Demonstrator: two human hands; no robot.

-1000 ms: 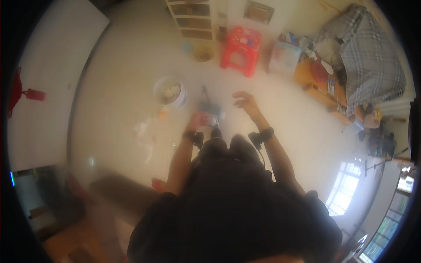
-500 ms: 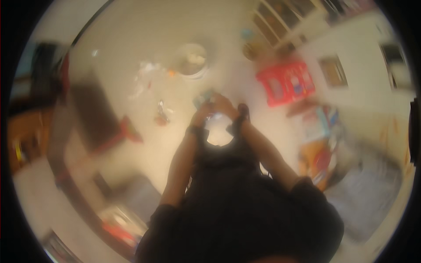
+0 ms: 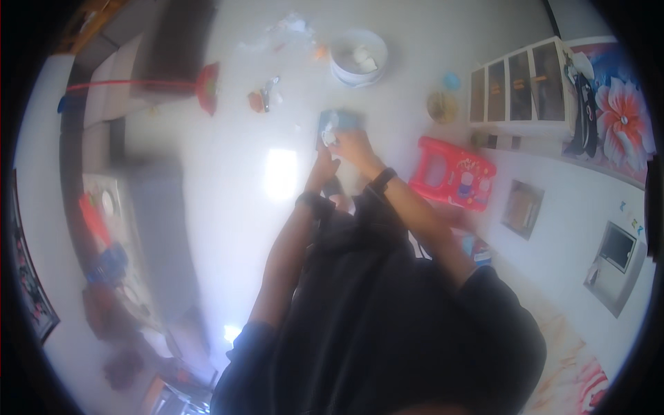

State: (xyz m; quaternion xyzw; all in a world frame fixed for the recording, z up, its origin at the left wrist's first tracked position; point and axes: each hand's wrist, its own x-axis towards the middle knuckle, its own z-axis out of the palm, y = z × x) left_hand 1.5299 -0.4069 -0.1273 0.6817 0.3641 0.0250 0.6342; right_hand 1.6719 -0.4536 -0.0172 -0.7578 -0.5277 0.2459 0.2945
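Ahead of my body, both hands meet around a small blue packet (image 3: 324, 124) with a white, crumpled tissue-like piece (image 3: 330, 130) at its top. My left hand (image 3: 321, 169) is closed on the packet's near end. Bent over its right side, my right hand (image 3: 354, 146) has its fingers pinched at the white piece. Blur hides the exact grip of the fingertips. A dark band circles each wrist.
Beyond my hands stands a white bucket (image 3: 339, 75) with pale things inside. White scraps (image 3: 294, 26) and a shiny wrapper (image 3: 266, 97) lie on the floor. Right are a red plastic chair (image 3: 425, 176) and a cabinet (image 3: 519, 83); left, a red dustpan-like thing (image 3: 207, 88).
My view has swung round, so the bucket and red chair sit elsewhere in the picture. Both hands stay together at the blue packet, and its white piece now shows more clearly.
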